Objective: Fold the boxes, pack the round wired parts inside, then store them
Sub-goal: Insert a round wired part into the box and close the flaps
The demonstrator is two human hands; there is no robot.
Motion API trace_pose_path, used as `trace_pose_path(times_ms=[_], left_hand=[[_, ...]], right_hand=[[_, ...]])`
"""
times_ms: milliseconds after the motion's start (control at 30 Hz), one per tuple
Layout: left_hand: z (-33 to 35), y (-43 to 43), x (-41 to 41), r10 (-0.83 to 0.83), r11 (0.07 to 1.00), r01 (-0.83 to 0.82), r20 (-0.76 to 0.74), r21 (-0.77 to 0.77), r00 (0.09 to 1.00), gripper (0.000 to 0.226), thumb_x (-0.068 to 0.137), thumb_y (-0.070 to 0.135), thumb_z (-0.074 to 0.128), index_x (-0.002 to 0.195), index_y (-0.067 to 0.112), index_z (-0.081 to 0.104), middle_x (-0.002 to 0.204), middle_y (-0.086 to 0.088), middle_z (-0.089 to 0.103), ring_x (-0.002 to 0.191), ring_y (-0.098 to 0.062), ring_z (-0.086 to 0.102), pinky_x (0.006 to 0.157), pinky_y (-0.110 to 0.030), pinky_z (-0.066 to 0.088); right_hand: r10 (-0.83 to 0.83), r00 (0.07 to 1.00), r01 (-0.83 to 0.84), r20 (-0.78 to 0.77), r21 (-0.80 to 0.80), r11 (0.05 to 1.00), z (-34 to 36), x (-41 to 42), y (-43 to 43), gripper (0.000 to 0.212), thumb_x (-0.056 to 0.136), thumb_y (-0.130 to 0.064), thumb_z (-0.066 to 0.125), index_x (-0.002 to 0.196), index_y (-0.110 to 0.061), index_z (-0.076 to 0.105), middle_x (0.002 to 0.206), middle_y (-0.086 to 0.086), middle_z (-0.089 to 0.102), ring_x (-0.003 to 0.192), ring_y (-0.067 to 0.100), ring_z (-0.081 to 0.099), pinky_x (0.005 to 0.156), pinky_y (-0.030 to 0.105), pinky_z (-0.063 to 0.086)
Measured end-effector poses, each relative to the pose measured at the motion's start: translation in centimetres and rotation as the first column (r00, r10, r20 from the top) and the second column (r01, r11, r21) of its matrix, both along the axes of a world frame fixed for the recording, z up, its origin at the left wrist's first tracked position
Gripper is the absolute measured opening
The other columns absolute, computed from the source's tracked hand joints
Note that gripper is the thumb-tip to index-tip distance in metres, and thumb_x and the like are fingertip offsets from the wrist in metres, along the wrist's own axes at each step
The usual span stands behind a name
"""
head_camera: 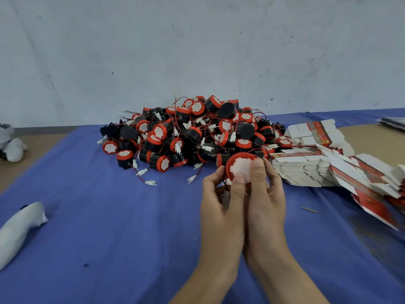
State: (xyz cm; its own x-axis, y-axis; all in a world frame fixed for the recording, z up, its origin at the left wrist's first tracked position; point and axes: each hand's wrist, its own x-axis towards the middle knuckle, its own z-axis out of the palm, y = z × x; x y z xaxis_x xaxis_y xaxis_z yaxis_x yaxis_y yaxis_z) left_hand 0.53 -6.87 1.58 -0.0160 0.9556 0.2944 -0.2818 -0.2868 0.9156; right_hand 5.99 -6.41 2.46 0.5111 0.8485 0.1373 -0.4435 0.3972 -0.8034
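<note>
Over the blue cloth, right of frame centre, a round wired part is being held by the left hand and right hand, fingers curled round its rim, seemingly for tucking its wire before boxing.

The light was bright, soft and even. It perhaps came from above, for the pile of round parts laid only a thin dark shadow on the blue cloth. The middle was sharp. The flat boxes at the right edge were smeared and blurry. The white bundle at the left edge looked stretched.
</note>
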Motion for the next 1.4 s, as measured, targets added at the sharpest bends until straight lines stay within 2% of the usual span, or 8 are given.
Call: trace_pose_path(times_ms=[300,467,600,767,900,1033,1233,1400], left_hand=[[0.1,1.2,-1.3,-0.083,0.99,0.091,0.079,-0.11,0.993,0.035,0.093,0.041,0.061,0.12,0.022,0.07,0.11,0.0,0.076,0.104,-0.019,0.071,0.087,-0.032,0.058],[0.6,2.6,-3.0,0.003,0.998,0.002,0.073,-0.066,0.997,0.039,0.082,0.044,0.066,0.117,0.026,0.069,0.107,0.012,0.075,0.1,-0.003,0.07,0.08,-0.015,0.055],[0.5,3.6,-4.4,0.073,0.993,-0.067,0.059,-0.097,0.996,0.032,0.087,0.04,0.066,0.117,0.029,0.068,0.101,0.02,0.075,0.088,0.004,0.07,0.081,-0.021,0.053],[0.6,4.6,-5.5,0.131,0.985,-0.13,-0.002,-0.112,0.991,0.015,0.098,0.029,0.061,0.112,0.033,0.063,0.085,0.042,0.066,0.079,0.013,0.066,0.083,-0.022,0.053],[0.8,5.1,-6.2,0.138,0.984,-0.147,-0.086,-0.1,0.987,0.013,0.1,0.029,0.057,0.103,0.042,0.058,0.085,0.042,0.066,0.089,0.016,0.063,0.078,-0.011,0.055],[0.9,5.2,-6.4,0.129,0.983,-0.146,-0.15,-0.11,0.98,0.017,0.103,0.029,0.053,0.099,0.045,0.059,0.084,0.041,0.066,0.094,0.012,0.064,0.087,-0.021,0.052],[0.8,5.4,-6.5,0.08,0.991,-0.105,-0.251,-0.086,0.965,0.018,0.104,0.031,0.05,0.105,0.041,0.064,0.102,0.029,0.067,0.103,0.016,0.058,0.091,-0.016,0.051],[0.3,5.4,-6.0,0.096,0.994,-0.106,-0.412,0.0,0.906,0.019,0.105,0.028,0.049,0.116,0.036,0.061,0.105,0.031,0.06,0.092,0.03,0.051,0.075,0.005,0.04]], right_hand=[[0.014,0.978,-0.023,0.207,0.04,0.999,0.0,-0.3,0.3,0.049,0.075,-0.063,0.068,0.117,-0.044,0.051,0.102,-0.022,0.073,0.085,-0.003,0.071,0.062,0.014,0.053],[-0.109,0.928,0.086,0.355,0.082,0.993,0.1,1.4,0.6,0.043,0.095,-0.059,0.05,0.134,-0.04,0.05,0.126,-0.022,0.062,0.123,0.0,0.058,0.097,0.022,0.049],[-0.247,0.83,0.263,0.5,0.039,0.964,0.5,4.8,1.0,0.041,0.107,-0.043,0.043,0.147,-0.035,0.041,0.139,-0.018,0.051,0.129,-0.001,0.05,0.109,0.026,0.042],[0.145,0.725,0.105,0.674,-0.316,0.943,-0.4,7.3,1.4,0.084,0.085,-0.071,0.049,0.157,-0.036,0.026,0.146,-0.016,0.042,0.117,0.0,0.052,0.09,0.021,0.041],[0.366,0.632,0.043,0.683,-0.503,0.863,-1.5,7.0,1.6,0.114,0.063,-0.082,0.051,0.16,-0.032,0.016,0.148,-0.008,0.04,0.119,0.012,0.054,0.093,0.03,0.041],[0.402,0.703,0.005,0.587,-0.569,0.822,-2.6,6.3,2.2,0.084,0.087,-0.073,0.051,0.156,-0.032,0.028,0.136,-0.008,0.058,0.121,0.016,0.058,0.105,0.039,0.046],[0.398,0.729,-0.067,0.557,-0.52,0.851,-3.2,5.4,3.1,0.025,0.103,-0.037,0.048,0.125,-0.035,0.062,0.112,-0.018,0.07,0.098,-0.006,0.063,0.073,0.015,0.046],[0.452,0.666,-0.169,0.594,-0.47,0.867,-3.7,4.5,3.2,0.024,0.108,-0.031,0.043,0.104,-0.05,0.056,0.089,-0.043,0.066,0.085,-0.029,0.055,0.066,-0.004,0.04]])
